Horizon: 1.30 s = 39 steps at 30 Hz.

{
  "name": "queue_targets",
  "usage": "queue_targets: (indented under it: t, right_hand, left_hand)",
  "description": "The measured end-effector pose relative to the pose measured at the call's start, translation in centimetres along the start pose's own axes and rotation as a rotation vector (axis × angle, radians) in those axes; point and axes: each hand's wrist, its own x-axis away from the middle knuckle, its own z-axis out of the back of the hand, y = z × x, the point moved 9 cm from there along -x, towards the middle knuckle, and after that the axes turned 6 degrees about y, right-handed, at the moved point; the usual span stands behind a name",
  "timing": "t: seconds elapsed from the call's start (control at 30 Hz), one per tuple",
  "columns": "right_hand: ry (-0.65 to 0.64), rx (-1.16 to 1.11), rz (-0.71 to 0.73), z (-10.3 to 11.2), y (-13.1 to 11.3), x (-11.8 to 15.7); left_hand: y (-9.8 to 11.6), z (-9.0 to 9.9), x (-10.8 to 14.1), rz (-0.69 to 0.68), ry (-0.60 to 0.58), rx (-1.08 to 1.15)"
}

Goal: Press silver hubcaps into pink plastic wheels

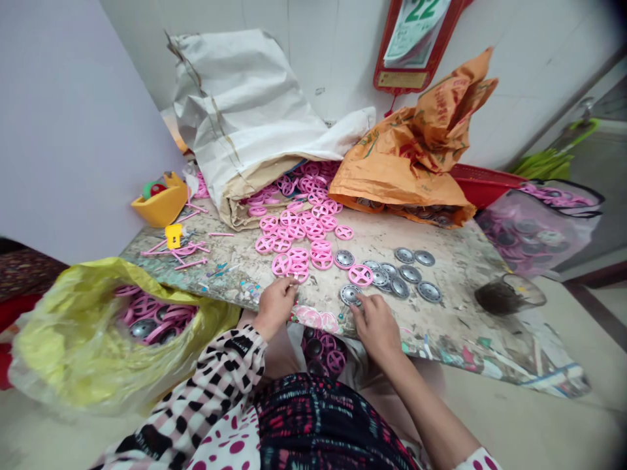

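Note:
My left hand (277, 304) is at the table's front edge, its fingers curled together at the near rim of a pink spoked plastic wheel (300, 274). That wheel lies at the front of a heap of similar pink wheels (294, 228). My right hand (380, 328) has thumb and fingers closed at the edge of a grey ridged disc (351, 295), which looks like a wheel cover. Just beyond it lie a pink wheel with a grey rim showing (360, 275) and several loose grey discs (399, 287). Another grey disc (344, 259) sits beside the pink heap.
A white sack (255, 98) spills pink wheels; an orange bag (406, 163) holds grey discs. On the left are a yellow holder (161, 201), pink rods (189, 251) and a yellow bag (73, 333). A glass of dark liquid (509, 295) stands near the right edge. Assembled-looking wheels (323, 352) sit at my lap.

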Motion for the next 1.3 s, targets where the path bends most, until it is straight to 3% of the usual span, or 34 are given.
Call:
queue_targets:
  t: [0.2,0.33,0.47,0.63,0.73,0.93,1.03,1.13,1.2,1.3]
  right_hand:
    - [-0.034,0.156,-0.205,-1.1,1.1,-2.1]
    - [-0.034,0.074,-0.277,-1.5,1.4,-2.2]
    - [-0.046,0.008,-0.334,-1.9,2.1,-2.3]
    - [-0.012,-0.116,-0.341,-2.2,2.9,-2.5]
    - [0.055,-0.211,-0.285,-2.0,3.0,-2.5]
    - [0.148,-0.409,-0.256,-1.4,3.5,-1.7]
    - [0.153,-0.579,-0.321,-1.4,4.1,-1.3]
    - [0.161,-0.83,-0.402,-0.9,3.6,-0.9]
    - [0.178,-0.952,-0.392,-0.2,2.3,-0.8]
    - [0.186,-0.928,-0.32,0.8,0.0,-0.6]
  left_hand:
    - [1.2,-0.9,-1.0,-0.155,-0.095,-0.452]
    - [1.7,-1.6,-1.3,-0.214,-0.153,-0.553]
    - [2.6,-1.5,-0.8,-0.263,-0.204,-0.417]
    - [3.2,-1.8,0.5,-0.2,-0.301,-0.127]
    - [2.7,-2.2,0.3,-0.119,-0.273,-0.099]
    - [2.5,-3.6,-0.2,0.006,-0.325,-0.15]
    - [2.5,-4.2,0.0,0.073,-0.321,-0.008]
    - [2.0,-5.3,1.0,0.247,-0.344,0.348]
    - [2.1,-6.4,2.2,0.419,-0.429,0.619]
    - [3.8,-7.4,4.2,0.586,-0.596,0.921]
